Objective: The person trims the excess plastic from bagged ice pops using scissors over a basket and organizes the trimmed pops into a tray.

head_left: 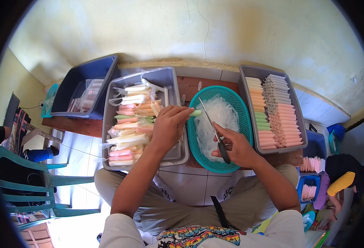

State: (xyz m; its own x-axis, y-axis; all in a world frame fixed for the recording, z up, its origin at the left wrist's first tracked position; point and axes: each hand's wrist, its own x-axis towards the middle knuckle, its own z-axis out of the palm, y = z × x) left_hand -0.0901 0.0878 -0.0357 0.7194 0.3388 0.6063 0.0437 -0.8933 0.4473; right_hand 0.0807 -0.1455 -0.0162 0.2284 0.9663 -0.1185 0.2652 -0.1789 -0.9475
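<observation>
My left hand [171, 125] is closed around a green tube [195, 113], whose end sticks out over the rim of a teal basket [193, 142]. In my right hand [234, 144] are scissors [222, 149] with black handles, their blades pointing up and left above the basket. Clear plastic scraps [217, 111] fill the basket. Under my left hand, a grey tray [178, 155] holds loose tubes in white, pink, orange and green. Another grey tray [248, 97], right of the basket, holds neatly stacked tubes in orange, green, pink and white.
A dark blue bin [82, 70] with bagged tubes stands at the far left. A teal chair [72, 180] is at the lower left. On the right, a person [351, 177] bends near blue containers [310, 182] of pink tubes. The wall [231, 37] rises behind the bench.
</observation>
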